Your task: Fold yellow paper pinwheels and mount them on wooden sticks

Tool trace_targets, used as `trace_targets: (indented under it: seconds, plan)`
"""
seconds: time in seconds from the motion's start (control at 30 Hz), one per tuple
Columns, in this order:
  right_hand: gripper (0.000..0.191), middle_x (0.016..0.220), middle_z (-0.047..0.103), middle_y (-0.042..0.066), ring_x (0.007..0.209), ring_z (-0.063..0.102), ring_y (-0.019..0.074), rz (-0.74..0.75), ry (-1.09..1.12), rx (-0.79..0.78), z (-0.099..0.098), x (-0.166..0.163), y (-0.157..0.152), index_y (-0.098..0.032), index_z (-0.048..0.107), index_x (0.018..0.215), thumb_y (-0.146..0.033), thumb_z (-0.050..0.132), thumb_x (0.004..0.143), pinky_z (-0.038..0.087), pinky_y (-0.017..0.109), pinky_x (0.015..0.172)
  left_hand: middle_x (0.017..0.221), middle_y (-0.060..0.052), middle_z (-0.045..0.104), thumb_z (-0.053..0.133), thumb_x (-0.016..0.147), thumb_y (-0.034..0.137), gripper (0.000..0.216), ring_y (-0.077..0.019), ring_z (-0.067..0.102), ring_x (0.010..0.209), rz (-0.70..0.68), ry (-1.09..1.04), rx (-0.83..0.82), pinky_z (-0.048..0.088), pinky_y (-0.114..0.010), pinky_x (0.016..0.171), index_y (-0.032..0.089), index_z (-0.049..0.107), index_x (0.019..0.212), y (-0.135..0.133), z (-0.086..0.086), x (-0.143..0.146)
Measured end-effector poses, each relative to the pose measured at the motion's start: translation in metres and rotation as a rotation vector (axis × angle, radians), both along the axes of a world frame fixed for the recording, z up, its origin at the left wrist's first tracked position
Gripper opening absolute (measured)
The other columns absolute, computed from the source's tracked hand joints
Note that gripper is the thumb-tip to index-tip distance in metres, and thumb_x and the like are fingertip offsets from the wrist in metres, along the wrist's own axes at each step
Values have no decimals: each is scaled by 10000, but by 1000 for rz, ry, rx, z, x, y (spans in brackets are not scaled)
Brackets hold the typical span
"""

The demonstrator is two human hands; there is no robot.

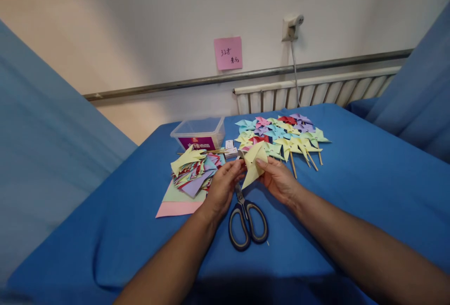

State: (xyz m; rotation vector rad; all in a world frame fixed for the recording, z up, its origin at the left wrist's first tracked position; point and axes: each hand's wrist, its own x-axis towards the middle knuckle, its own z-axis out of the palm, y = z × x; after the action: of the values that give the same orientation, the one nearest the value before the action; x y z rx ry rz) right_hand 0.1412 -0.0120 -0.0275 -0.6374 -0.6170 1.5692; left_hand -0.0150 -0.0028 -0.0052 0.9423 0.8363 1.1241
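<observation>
- From the head view, a clear plastic tub [198, 132] with a purple label stood at the far side of the blue-covered table [369, 187]; I could not tell what lay inside it.
- Thin wooden sticks [211, 151] lay just in front of the tub, beside a small white box [230, 144].
- I held a pale yellow folded paper [253, 164] between both hands, above the table and just over the scissors.
- My left hand [222, 187] had its grip closed on the paper's left edge, fingertips pinching it.
- My right hand [279, 180] gripped the paper's right side, thumb on top and fingers beneath.
- The paper was creased into pointed flaps, one long tip slanting down to the left.
- The scissors [246, 223], with dark handles rimmed in yellow, lay shut on the table between my wrists, blades pointing away from me.
- A heap of cut coloured paper pieces [195, 171] sat to the left on flat pink and green sheets [176, 204].
- Finished paper pinwheels [281, 136] on sticks lay in rows just beyond my right hand.
- A pink note [228, 53] was stuck on the wall behind.
</observation>
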Motion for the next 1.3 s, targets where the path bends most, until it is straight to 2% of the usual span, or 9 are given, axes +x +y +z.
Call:
trace_targets:
  seconds: [0.13, 0.37, 0.6, 0.8, 1.0, 1.13, 1.3]
  plan:
    - [283, 890, 763, 34, 733, 645, 152, 35, -9, -14, -1, -4, -3, -192, 762, 935, -331, 842, 702, 507, 287, 708, 906, -56, 737, 862, 666, 268, 403, -150, 678, 782, -3, -90, -96, 513, -270, 767, 157, 700, 1018, -2, 1, 1]
    - [299, 912, 763, 40, 771, 647, 168, 28, -42, -10, -1, -4, -5, -197, 765, 933, -334, 850, 681, 501, 304, 731, 938, -78, 746, 860, 648, 203, 371, -168, 680, 789, -20, -100, -80, 529, -290, 780, 128, 717, 983, 0, 3, -5]
    - [267, 781, 715, 20, 671, 575, 135, -12, -84, -50, -2, 0, -4, -188, 745, 815, -377, 854, 661, 433, 258, 596, 752, -23, 725, 880, 596, 212, 263, -130, 648, 660, 114, -112, -72, 526, -252, 685, 144, 692, 766, 3, 8, -10]
    - [281, 805, 722, 35, 677, 571, 145, -2, -118, -13, -3, 0, -2, -190, 740, 822, -432, 819, 703, 411, 268, 588, 701, -19, 716, 863, 595, 201, 255, -137, 655, 642, 158, -104, -54, 531, -236, 644, 138, 716, 793, 5, 13, -14]
    - [454, 886, 743, 67, 703, 603, 167, 74, -173, 9, -6, -1, -3, -190, 751, 898, -620, 718, 759, 424, 285, 600, 807, -81, 762, 841, 620, 240, 324, -208, 701, 694, 143, -13, -32, 559, -332, 721, 118, 739, 902, 4, 11, -13]
    - [479, 840, 744, 58, 667, 597, 167, 66, -215, 63, -10, -2, -3, -188, 751, 928, -630, 725, 745, 433, 286, 592, 842, -91, 766, 841, 631, 261, 358, -207, 702, 697, 126, 20, -27, 553, -328, 711, 114, 732, 940, 5, 7, -14]
    - [403, 798, 747, 35, 697, 640, 201, 31, -316, 86, -12, -5, -3, -204, 754, 850, -558, 813, 669, 499, 345, 711, 748, -54, 744, 850, 626, 244, 287, -151, 658, 605, 124, 33, -34, 523, -263, 622, 122, 712, 846, 4, 8, -14]
